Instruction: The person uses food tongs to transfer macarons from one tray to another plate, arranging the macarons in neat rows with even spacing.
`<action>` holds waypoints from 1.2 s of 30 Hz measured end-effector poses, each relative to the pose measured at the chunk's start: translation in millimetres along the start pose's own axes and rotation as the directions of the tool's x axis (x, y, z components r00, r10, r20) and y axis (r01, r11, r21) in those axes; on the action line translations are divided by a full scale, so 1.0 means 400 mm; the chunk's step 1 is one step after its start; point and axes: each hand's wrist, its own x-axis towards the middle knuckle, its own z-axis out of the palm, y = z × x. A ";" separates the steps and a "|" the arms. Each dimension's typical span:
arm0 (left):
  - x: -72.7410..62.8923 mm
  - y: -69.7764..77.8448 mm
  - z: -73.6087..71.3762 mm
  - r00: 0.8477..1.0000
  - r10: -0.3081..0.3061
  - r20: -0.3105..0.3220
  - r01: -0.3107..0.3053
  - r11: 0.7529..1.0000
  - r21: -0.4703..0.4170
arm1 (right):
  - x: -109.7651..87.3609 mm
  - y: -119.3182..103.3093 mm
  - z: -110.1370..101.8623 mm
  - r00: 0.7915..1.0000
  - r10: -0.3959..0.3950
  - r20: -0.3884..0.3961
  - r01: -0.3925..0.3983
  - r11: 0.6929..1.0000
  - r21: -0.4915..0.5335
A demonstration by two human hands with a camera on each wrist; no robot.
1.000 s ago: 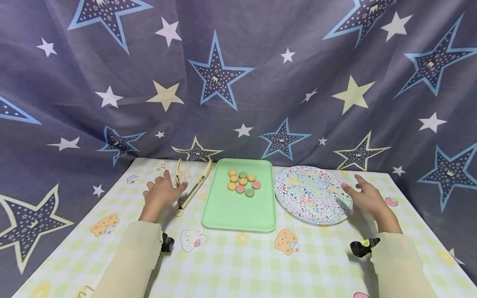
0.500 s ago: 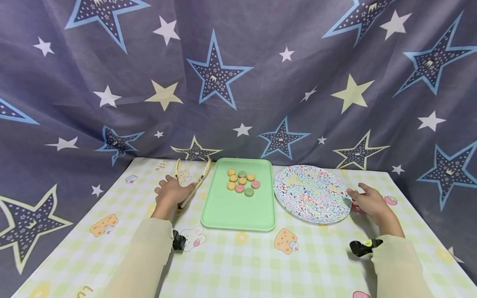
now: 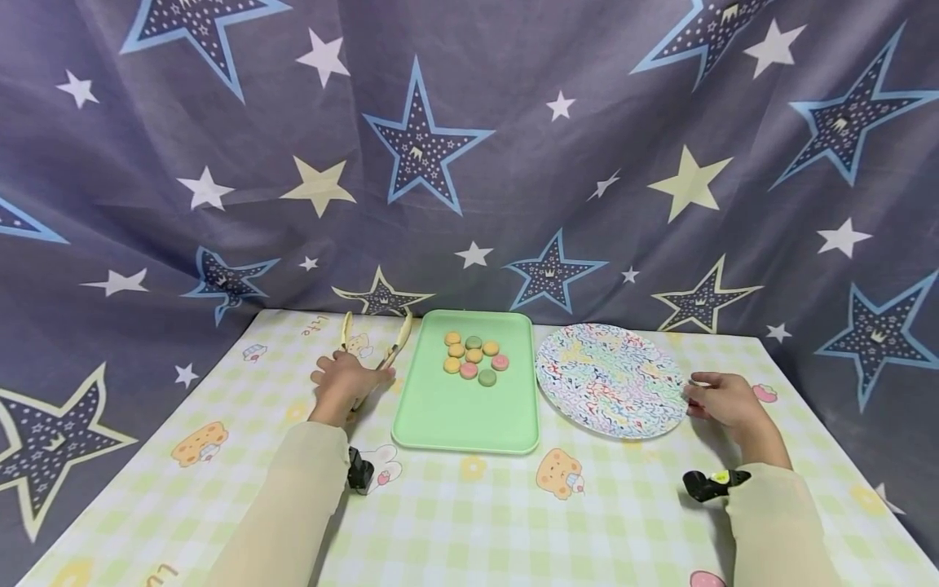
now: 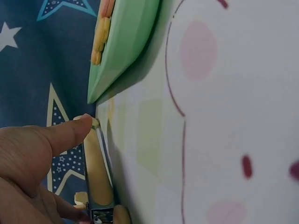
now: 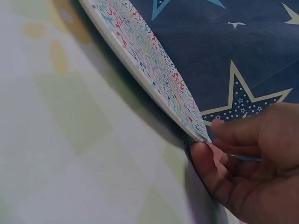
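Observation:
My left hand [image 3: 343, 385] lies over the tongs [image 3: 401, 336], which have pale yellow arms. In the left wrist view, the thumb reaches across to one arm of the tongs [image 4: 97, 172] while other fingers go round the far side, partly hidden. My right hand [image 3: 728, 401] is at the right rim of a round plate [image 3: 609, 383] with a multicoloured squiggle pattern. Seen from the right wrist, the thumb and fingers pinch the rim of the plate [image 5: 149, 79]. Between the hands lies a light green tray [image 3: 462, 420] bearing several small yellow, pink and green macarons [image 3: 473, 355].
A green-and-white checked cloth [image 3: 506, 530] with cartoon prints covers the table. Behind its back edge hangs a dark curtain [image 3: 513, 163] printed with stars. The tray stands close to the plate's left rim.
My left hand has moved right and down onto the tongs. The right hand has drawn its fingers together at the plate's rim. Tray and macarons stay in place.

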 end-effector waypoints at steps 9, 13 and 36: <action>-0.004 0.005 0.015 0.999 -0.023 -0.044 0.022 1.000 -0.020 | -0.003 0.013 -0.008 1.000 0.022 0.007 -0.023 0.992 0.121; -0.007 0.011 0.016 0.996 -0.023 -0.081 0.021 0.999 -0.028 | -0.003 0.015 -0.007 0.999 0.052 -0.013 -0.049 0.986 0.160; 0.042 0.010 0.034 0.990 -0.111 -0.084 0.107 0.993 -0.048 | 0.014 0.016 0.001 0.996 0.079 -0.041 -0.074 0.991 0.114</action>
